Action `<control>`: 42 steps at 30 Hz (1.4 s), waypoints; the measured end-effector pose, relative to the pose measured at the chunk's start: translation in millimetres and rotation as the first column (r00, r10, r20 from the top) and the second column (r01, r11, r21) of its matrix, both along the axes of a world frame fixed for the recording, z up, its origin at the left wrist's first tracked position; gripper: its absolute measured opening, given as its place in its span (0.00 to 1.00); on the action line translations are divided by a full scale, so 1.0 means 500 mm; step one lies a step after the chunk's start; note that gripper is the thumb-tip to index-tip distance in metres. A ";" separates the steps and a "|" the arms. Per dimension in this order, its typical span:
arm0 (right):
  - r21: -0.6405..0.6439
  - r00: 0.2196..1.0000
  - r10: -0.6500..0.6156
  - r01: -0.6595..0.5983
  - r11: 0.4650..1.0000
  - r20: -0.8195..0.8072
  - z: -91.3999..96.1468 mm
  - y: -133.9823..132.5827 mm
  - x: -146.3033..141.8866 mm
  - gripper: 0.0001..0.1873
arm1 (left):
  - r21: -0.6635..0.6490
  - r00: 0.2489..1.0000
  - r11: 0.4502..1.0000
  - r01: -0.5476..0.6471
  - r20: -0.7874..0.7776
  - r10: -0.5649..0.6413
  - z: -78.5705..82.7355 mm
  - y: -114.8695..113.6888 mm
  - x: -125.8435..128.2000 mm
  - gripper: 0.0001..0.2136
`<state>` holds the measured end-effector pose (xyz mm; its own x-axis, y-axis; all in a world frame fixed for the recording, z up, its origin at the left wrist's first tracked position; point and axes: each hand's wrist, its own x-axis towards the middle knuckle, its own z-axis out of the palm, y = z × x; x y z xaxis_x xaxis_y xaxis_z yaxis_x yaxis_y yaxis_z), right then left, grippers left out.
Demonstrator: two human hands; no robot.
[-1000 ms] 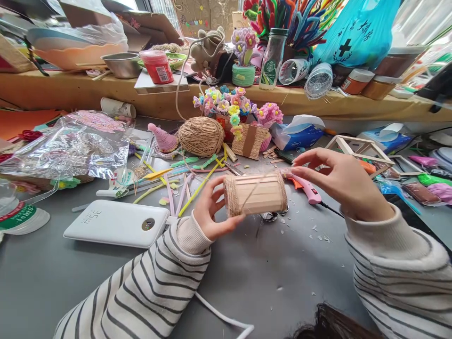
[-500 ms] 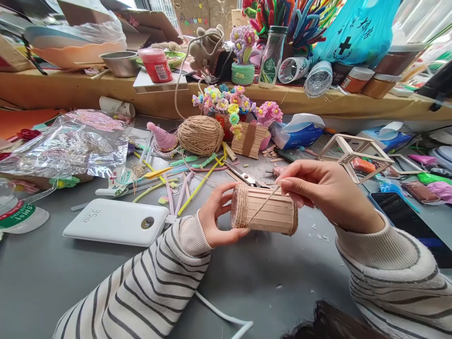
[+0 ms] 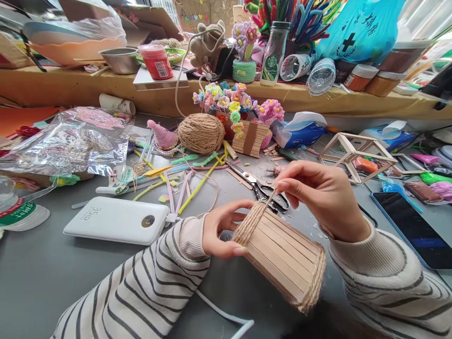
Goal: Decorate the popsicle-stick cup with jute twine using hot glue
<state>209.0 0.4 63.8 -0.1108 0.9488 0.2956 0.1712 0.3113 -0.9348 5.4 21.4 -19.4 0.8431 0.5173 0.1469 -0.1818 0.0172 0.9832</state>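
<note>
A cylinder faced with flat wooden craft sticks point(image 3: 282, 254) has twine wound round both ends. My left hand point(image 3: 226, 230) grips its left, twine-wrapped end, thumb in front and fingers behind. Pinched between the thumb and forefinger of my right hand point(image 3: 310, 197) is a strand of twine point(image 3: 271, 195), pulled taut up from the left winding. Just behind the cylinder lie black-handled scissors point(image 3: 261, 186), blades toward the back left. A ball of twine point(image 3: 201, 133) rests farther back; a loose strand runs from it toward my left hand.
A white power bank point(image 3: 116, 220) lies left, a phone point(image 3: 409, 226) right. Pipe cleaners point(image 3: 197, 188) are scattered mid-table. A stick frame point(image 3: 356, 155) stands back right. Behind are bundled craft sticks point(image 3: 250, 139), fluffy flowers point(image 3: 226, 101) and a shelf edge point(image 3: 155, 101) bearing jars and a bottle.
The cylinder has tilted, its right end swinging down and toward me, which uncovers the scissors' handles. My right hand has shifted slightly, still holding the twine strand.
</note>
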 end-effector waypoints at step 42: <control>-0.039 0.995 0.072 -0.070 0.997 0.070 -0.014 -0.004 -0.020 0.08 | 0.054 0.966 0.984 -0.168 0.206 0.154 0.025 -0.024 0.011 0.34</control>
